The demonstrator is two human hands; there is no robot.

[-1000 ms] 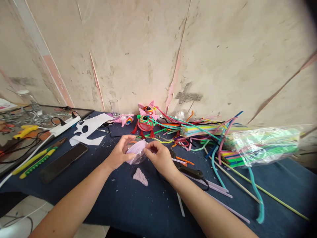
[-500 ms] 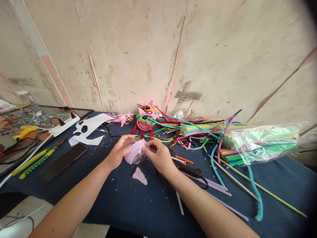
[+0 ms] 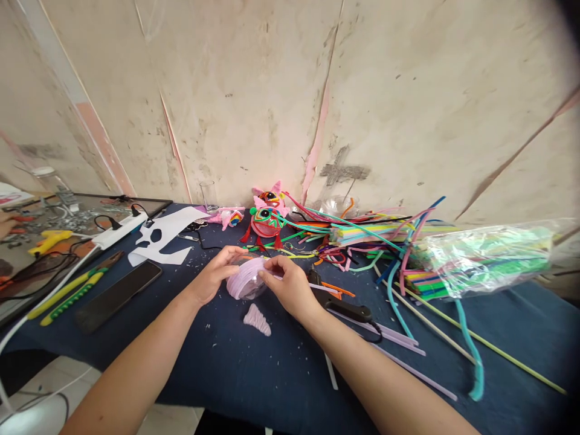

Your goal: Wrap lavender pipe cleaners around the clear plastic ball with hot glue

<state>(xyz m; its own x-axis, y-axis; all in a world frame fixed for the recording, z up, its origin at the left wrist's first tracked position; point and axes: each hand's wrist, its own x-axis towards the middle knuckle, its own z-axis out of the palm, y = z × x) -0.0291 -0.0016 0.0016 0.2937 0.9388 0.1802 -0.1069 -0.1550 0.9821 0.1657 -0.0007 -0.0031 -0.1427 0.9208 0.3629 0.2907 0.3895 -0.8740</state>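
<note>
A clear plastic ball (image 3: 252,291), wound on one side with rows of lilac pipe cleaner (image 3: 244,275), is held just above the blue cloth. My left hand (image 3: 212,279) grips it from the left, thumb in front and fingers over the top. On the right side, my right hand (image 3: 290,285) pinches the lilac pipe cleaner against the ball between thumb and forefinger. A pale lilac wrapped triangle (image 3: 257,320) lies on the cloth below the ball. Beside my right wrist rests a black glue gun (image 3: 348,308), partly hidden.
Behind stand pink animal-head figures (image 3: 267,222) and a clear glass (image 3: 208,194). Pipe cleaner bundles (image 3: 489,260) spread across the right. At left lie a phone (image 3: 118,296), pliers (image 3: 75,293), cut white paper (image 3: 165,235) and a power strip (image 3: 120,231). Another person's hand (image 3: 5,226) shows far left.
The ball has turned slightly in my hands, and the lilac rows lie a little differently. My right hand keeps its pinch. The whole view has shifted slightly.
</note>
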